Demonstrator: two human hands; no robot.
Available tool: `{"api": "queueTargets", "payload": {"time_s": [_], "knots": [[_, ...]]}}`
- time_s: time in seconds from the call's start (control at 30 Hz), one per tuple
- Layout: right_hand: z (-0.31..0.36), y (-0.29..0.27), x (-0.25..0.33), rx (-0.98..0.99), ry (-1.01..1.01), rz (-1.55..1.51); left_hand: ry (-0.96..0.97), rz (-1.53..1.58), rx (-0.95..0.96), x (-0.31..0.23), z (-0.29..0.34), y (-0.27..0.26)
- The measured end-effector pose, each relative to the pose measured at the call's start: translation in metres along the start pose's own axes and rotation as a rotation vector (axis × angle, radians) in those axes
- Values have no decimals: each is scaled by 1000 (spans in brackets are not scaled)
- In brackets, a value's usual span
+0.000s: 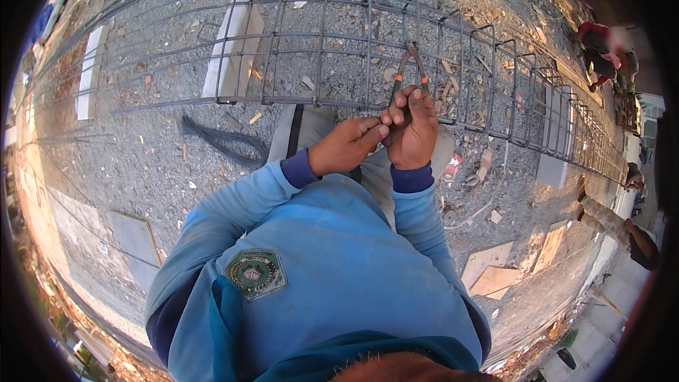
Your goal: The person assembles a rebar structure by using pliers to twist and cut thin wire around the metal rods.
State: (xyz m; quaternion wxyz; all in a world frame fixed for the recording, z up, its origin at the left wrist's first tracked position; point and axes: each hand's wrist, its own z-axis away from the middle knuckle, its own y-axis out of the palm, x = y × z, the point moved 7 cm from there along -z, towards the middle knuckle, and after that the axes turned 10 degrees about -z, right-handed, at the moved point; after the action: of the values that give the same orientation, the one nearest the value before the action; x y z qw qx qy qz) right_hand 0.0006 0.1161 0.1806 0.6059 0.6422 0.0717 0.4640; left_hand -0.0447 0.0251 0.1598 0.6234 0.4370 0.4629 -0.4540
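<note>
Gravel ground spreads under everything, strewn with chips and scraps. Across it runs a long reinforcing-bar cage, its near edge just beyond the hands, curving away to the right. At the far right a co-worker in a dark red top is well apart from the hands. The person's light blue shirt, with navy cuffs, fills the lower middle, and grey trousers show beneath the hands. Flat boards lie on the ground at right. A pale block stands under the cage, left of the hands. A dark bundle of thin wire lies looped on the gravel, left of the left hand and apart from it.

The right hand is palm up, its fingers curled in around the lower ends of the pliers' handles. The left hand comes in from the left and is nearly closed, thumb and forefinger drawn together right beside the right hand's fingers; I cannot tell whether something thin is pinched there.

The pliers, with orange and black grips, extend beyond the right hand's fingertips, head pointing away from the person and handles spread. Their head overlaps the cage in this view; whether it touches a bar is unclear. A small red wrapper lies right of the right wrist.
</note>
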Motion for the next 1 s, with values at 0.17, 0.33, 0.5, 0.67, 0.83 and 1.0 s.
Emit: {"api": "queueTargets", "payload": {"time_s": [0.17, 0.33, 0.5, 0.67, 0.83, 1.0], "knots": [[-15, -3, 2, -42, -69, 2, -14, 72, -15, 1, 2, -7], [-28, -1, -8, -91, -34, 15, -276, 573, 174, 16, 7, -12], [-33, -7, -14, -148, -37, 9, -282, 510, 89, 13, 13, -25], [-40, -6, -22, -120, 37, 33, -247, 525, 40, 16, 14, -27], [-34, 12, -37, -120, 189, 167, -161, 725, -30, 26, 9, -27], [-54, 3, -40, 8, 241, 354, -215, 424, -145, 36, 1, -45]]}}
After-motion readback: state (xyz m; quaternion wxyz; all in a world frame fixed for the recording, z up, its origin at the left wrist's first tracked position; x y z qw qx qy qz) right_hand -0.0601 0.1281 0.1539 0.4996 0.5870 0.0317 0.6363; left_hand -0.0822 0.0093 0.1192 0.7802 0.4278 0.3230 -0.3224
